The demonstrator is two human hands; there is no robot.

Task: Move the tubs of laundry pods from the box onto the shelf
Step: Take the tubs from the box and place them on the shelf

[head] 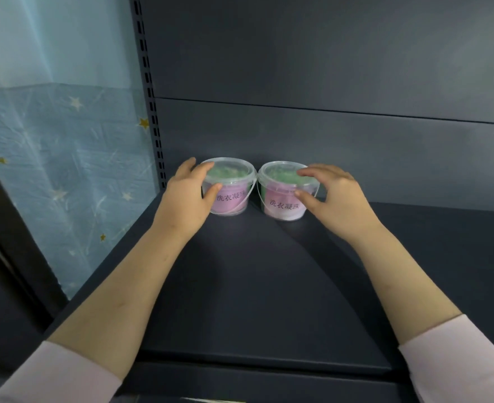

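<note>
Two clear plastic tubs of laundry pods stand side by side at the back of the dark shelf (254,286), both upright with lids on. My left hand (186,196) wraps the left tub (232,189) from its left side, thumb on the pink label and fingers over the lid's rim. My right hand (335,196) holds the right tub (280,196) from the right, fingers on the lid and thumb against the label. Green and pink pods show through the walls. The box is out of view.
The shelf's dark back panel (327,141) rises just behind the tubs. A slotted upright post (152,112) stands at the left, with a blue star-patterned curtain (65,170) beyond it. The shelf's front edge (254,365) runs below my forearms.
</note>
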